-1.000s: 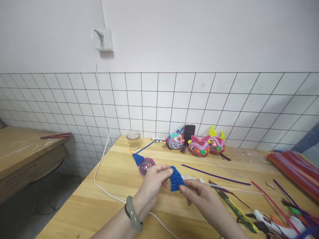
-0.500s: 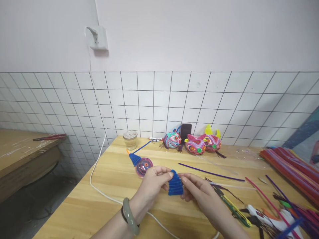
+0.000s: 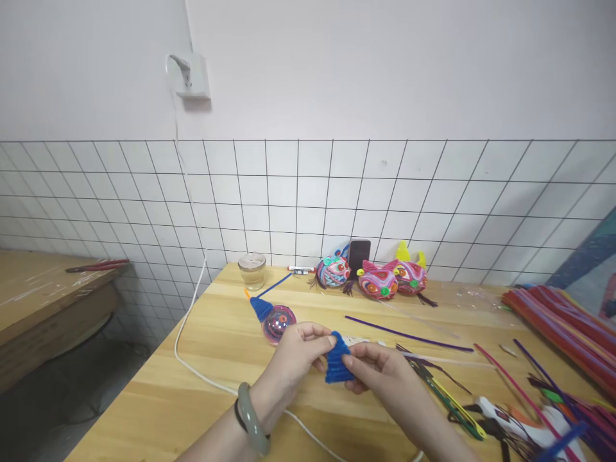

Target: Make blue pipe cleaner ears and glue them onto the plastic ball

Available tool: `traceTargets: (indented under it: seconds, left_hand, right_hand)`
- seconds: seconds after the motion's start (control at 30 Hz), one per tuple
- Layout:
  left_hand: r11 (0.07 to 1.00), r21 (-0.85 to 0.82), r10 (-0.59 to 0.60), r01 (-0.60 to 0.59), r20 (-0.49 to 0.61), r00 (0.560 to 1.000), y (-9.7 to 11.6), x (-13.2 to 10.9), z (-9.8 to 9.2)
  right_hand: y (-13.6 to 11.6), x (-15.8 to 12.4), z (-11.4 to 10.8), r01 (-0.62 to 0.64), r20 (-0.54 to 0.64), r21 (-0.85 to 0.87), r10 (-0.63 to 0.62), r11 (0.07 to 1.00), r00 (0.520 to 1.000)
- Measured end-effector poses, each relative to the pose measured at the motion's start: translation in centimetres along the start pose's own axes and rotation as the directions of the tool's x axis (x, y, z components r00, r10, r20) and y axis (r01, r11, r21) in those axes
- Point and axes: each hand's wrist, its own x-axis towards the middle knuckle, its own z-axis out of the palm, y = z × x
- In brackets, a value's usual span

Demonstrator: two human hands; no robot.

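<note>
A blue triangle of ridged, fuzzy pipe cleaner (image 3: 338, 363) is held up between my two hands over the table. My left hand (image 3: 304, 346) pinches its upper left edge with thumb and fingers. On the other side, my right hand (image 3: 375, 367) grips the right edge, thumb on the front. Beyond my left hand lies a round pink-and-purple piece (image 3: 278, 323) with a shiny middle, partly hidden by the hand. A second blue pipe-cleaner triangle (image 3: 261, 309) touches its upper left side. A straight blue pipe cleaner (image 3: 275, 285) lies behind that.
A lidded glass (image 3: 252, 272), a marker (image 3: 301, 270), decorated animal heads (image 3: 378, 280) and a phone (image 3: 359, 258) stand along the wall. A glue gun (image 3: 500, 414), a yellow-green cutter (image 3: 455, 405) and pipe-cleaner bundles (image 3: 553, 321) occupy the right. A white cable (image 3: 206, 380) crosses the table.
My right hand has shifted its hold, with the thumb now farther over the front of the blue triangle. The triangle has tilted and dropped slightly. My left hand keeps its pinch.
</note>
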Motion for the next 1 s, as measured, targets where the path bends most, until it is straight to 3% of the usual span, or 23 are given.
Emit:
traceTargets:
  seconds: [0.2, 0.4, 0.73, 1.0]
  left_hand:
    - [1.0, -0.004, 0.0, 0.0, 0.0, 1.0, 0.0, 0.03, 0.01]
    - [1.0, 0.016, 0.005, -0.005, 0.005, 1.0, 0.06, 0.01, 0.07]
    - [1.0, 0.015, 0.013, -0.014, 0.019, 1.0, -0.21, -0.14, 0.14]
    - [1.0, 0.019, 0.006, -0.007, 0.017, 1.0, -0.15, -0.05, 0.12]
  right_hand:
    - [0.26, 0.13, 0.0, 0.001, 0.014, 0.004, -0.001, 1.0, 1.0]
    - [0.6, 0.05, 0.07, -0.019, 0.143, -0.006, 0.02, 1.0, 0.989]
    - [0.79, -0.01, 0.22, 0.023, 0.107, -0.046, -0.018, 0.999, 0.994]
    - [0.38, -0.06, 0.16, 0.005, 0.097, 0.028, -0.008, 1.0, 0.995]
